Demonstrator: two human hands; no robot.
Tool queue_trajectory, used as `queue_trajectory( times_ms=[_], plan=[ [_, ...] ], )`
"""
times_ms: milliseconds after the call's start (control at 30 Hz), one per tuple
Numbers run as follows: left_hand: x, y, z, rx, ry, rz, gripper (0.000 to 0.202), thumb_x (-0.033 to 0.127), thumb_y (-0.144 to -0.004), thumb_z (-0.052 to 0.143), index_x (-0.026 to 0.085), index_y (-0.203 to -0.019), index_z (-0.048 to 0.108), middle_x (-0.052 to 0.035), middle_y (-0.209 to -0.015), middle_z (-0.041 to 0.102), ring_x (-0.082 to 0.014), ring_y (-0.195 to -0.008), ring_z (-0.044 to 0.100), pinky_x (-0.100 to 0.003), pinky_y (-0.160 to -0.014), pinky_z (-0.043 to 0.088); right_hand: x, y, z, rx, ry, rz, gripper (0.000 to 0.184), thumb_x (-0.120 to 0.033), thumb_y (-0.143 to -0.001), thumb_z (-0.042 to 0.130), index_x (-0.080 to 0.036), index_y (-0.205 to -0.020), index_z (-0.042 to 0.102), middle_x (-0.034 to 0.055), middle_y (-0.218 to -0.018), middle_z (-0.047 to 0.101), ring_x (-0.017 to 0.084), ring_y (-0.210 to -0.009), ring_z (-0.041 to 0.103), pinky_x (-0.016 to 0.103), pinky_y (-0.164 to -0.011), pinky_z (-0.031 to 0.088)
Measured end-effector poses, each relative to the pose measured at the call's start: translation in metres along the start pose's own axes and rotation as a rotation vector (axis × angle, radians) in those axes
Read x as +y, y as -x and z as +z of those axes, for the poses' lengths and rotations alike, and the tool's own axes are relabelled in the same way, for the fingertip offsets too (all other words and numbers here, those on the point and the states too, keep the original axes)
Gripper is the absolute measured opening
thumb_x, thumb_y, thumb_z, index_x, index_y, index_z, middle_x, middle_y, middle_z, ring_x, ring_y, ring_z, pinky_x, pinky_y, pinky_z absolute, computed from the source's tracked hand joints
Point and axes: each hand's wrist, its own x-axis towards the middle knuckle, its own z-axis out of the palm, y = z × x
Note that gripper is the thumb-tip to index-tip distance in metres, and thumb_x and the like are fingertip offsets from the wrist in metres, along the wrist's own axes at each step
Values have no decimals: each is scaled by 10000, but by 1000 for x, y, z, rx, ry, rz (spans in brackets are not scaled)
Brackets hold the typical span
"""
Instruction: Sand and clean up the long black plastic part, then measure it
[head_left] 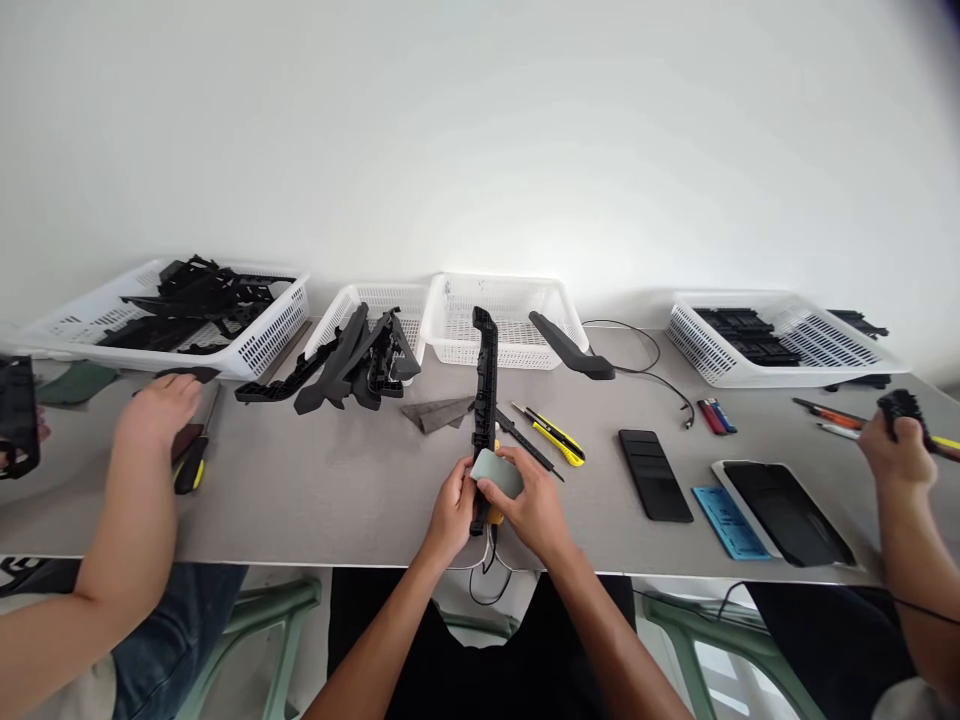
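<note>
My left hand [451, 508] is closed round the lower end of a long black plastic trim piece [486, 375], which points away from me over the table edge. My right hand [538, 502] grips a grey-green flat pad [498, 472] with rounded corners, thumb on top, and the pad lies against the trim piece's lower part. The pad's underside is hidden. Just beyond my right hand are a thin black tool [529, 445] and a yellow utility knife [555, 438]. A dark grey cloth [437, 414] lies left of them.
White baskets [495, 355] line the wall; black trim pieces [352, 360] overhang one. A curved trim piece [574, 348] rests on another's rim. A black phone [655, 475] lies right. Co-workers' hands [161, 405] are at both sides, the right one [900, 455] holding a black part.
</note>
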Motion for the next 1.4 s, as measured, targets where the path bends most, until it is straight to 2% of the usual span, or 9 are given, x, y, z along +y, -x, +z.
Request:
queue_trajectory(
  times_ms=[233, 500, 667, 800, 867, 967, 1167, 1300, 1400],
  plan=[
    [0, 0, -1, -5, 30, -24, 583, 715, -1047, 494, 208, -1263, 684, -56, -913, 726, -240, -834, 672, -342, -775, 552, -14, -6, 10, 12, 3, 3, 329, -404, -927, 758, -247, -1214, 719, 109, -1249, 793, 340, -1171, 742, 475, -1019, 581],
    [9, 2, 1, -7, 71, -76, 578, 706, -1024, 544, 190, -1249, 673, 5, -773, 623, -165, -636, 551, -261, -583, 444, 9, 6, -10, 66, -42, 108, 409, -519, -930, 770, -217, -1201, 713, 132, -1225, 801, 374, -1178, 736, 489, -1009, 563],
    [13, 4, 1, -52, 112, -128, 491, 630, -994, 600, 177, -1163, 684, 56, -637, 510, -145, -513, 476, -250, -486, 391, 8, 12, -14, 55, -90, 150, 426, -544, -947, 758, -216, -1213, 705, 119, -1174, 804, 348, -1096, 744, 453, -949, 570],
    [13, 4, -1, -38, 121, -131, 484, 558, -1002, 590, 163, -1259, 704, -3, -753, 662, -194, -655, 629, -290, -624, 508, 2, 11, -10, 31, -128, 134, 417, -536, -954, 755, -210, -1209, 706, 112, -1156, 802, 331, -1063, 738, 443, -948, 567],
    [13, 4, -2, 5, 145, -105, 557, 559, -1004, 607, 176, -1405, 665, -71, -989, 772, -258, -927, 725, -336, -824, 560, 3, 12, -8, 9, -138, 127, 409, -518, -949, 763, -211, -1214, 705, 107, -1173, 798, 328, -1090, 731, 442, -973, 562],
    [15, 3, -2, 9, 187, -35, 635, 619, -1005, 630, 200, -1482, 628, -129, -1325, 756, -321, -1290, 666, -392, -1069, 512, 8, 14, -9, -23, -144, 130, 410, -502, -943, 768, -216, -1229, 703, 99, -1196, 796, 323, -1113, 726, 438, -996, 558],
    [18, 2, -2, -91, 198, -87, 676, 744, -977, 623, 175, -1341, 604, -57, -962, 752, -233, -840, 688, -332, -778, 542, 15, 20, -17, -105, -135, 121, 412, -507, -943, 768, -219, -1230, 701, 99, -1220, 785, 325, -1140, 719, 450, -1039, 535],
    [20, 1, 0, -24, 157, -46, 613, 707, -970, 656, 194, -1301, 610, -51, -1012, 731, -228, -904, 676, -330, -839, 542, 13, 26, -18, -203, -147, 77, 399, -451, -929, 781, -240, -1252, 680, 86, -1269, 758, 311, -1182, 702, 429, -1049, 530],
    [20, 2, 1, 6, 95, -40, 465, 649, -1005, 625, 205, -1138, 650, -33, -946, 702, -219, -874, 655, -322, -824, 530, 12, 30, -17, -161, -121, 122, 464, -373, -849, 823, -245, -1240, 609, 68, -1226, 719, 286, -1095, 680, 390, -949, 545]
  ],
)
